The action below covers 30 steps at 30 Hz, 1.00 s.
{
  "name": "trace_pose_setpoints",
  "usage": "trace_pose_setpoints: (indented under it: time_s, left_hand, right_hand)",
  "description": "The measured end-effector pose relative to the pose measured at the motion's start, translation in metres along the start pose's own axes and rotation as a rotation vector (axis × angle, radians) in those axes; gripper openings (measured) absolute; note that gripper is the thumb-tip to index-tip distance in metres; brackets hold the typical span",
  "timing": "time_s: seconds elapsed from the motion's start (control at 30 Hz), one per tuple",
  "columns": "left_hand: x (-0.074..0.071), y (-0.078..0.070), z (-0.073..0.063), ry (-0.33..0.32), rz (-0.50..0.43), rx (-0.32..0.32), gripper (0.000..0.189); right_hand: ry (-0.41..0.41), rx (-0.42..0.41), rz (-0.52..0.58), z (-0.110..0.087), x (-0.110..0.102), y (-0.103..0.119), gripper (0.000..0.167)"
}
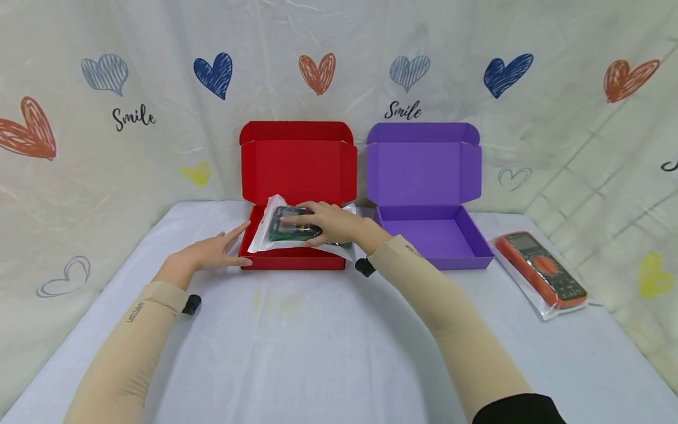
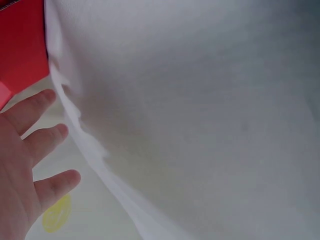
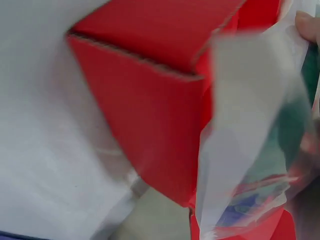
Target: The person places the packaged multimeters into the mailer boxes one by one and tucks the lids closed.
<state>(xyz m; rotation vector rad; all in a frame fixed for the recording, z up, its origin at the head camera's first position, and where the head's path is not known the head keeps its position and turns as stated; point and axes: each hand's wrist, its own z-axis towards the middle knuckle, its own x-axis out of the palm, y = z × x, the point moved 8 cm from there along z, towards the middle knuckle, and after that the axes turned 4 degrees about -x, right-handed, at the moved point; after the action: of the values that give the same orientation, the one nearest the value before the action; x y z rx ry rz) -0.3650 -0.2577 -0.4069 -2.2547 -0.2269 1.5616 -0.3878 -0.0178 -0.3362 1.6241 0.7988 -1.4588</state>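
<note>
A dark and green device, apparently a multimeter [image 1: 283, 231], lies in a clear and white plastic bag [image 1: 259, 238] over the open red box [image 1: 296, 266]. My right hand [image 1: 331, 224] holds it from above, fingers and thumb spread across it. The hand covers part of its face. In the right wrist view, the bag [image 3: 250, 100] sticks out past the box's rim, and one fingertip [image 3: 306, 25] touches it. My left hand [image 1: 212, 250] is at the box's left side, fingers extended, its fingertips and thumb at the wall. The left wrist view shows those fingers [image 2: 47, 142] spread.
An open purple box [image 1: 434, 261] stands to the right of the red one, its lid upright. Farther right lies an orange multimeter [image 1: 545, 268] in a clear bag. A white cloth [image 1: 296, 353] covers the table, and a curtain printed with hearts [image 1: 360, 35] hangs behind.
</note>
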Motion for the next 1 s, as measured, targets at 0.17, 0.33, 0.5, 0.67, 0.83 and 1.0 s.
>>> trace_pose_setpoints:
  time_s: [0.17, 0.33, 0.5, 0.67, 0.83, 1.0]
  left_hand:
    - [0.000, -0.001, 0.000, 0.002, -0.014, 0.000, 0.112]
    - [0.003, -0.001, 0.001, 0.012, -0.020, -0.005, 0.112]
    - [0.002, -0.001, -0.001, 0.007, -0.024, -0.003, 0.113]
    - [0.000, -0.001, -0.001, 0.001, -0.025, -0.008, 0.114]
    - [0.002, -0.002, 0.000, 0.011, -0.026, -0.007, 0.113]
    - [0.001, -0.005, -0.001, 0.004, -0.021, -0.005, 0.112]
  right_hand:
    - [0.011, 0.026, 0.007, 0.011, -0.002, 0.000, 0.082]
    - [0.043, 0.038, 0.008, 0.019, 0.002, -0.001, 0.083]
    - [0.061, 0.068, 0.009, 0.024, 0.007, -0.004, 0.080]
    - [0.060, 0.097, -0.011, 0.028, 0.011, -0.006, 0.077]
    - [0.090, 0.095, -0.016, 0.032, 0.019, -0.005, 0.078]
    - [0.077, 0.078, -0.064, 0.038, 0.020, -0.005, 0.077]
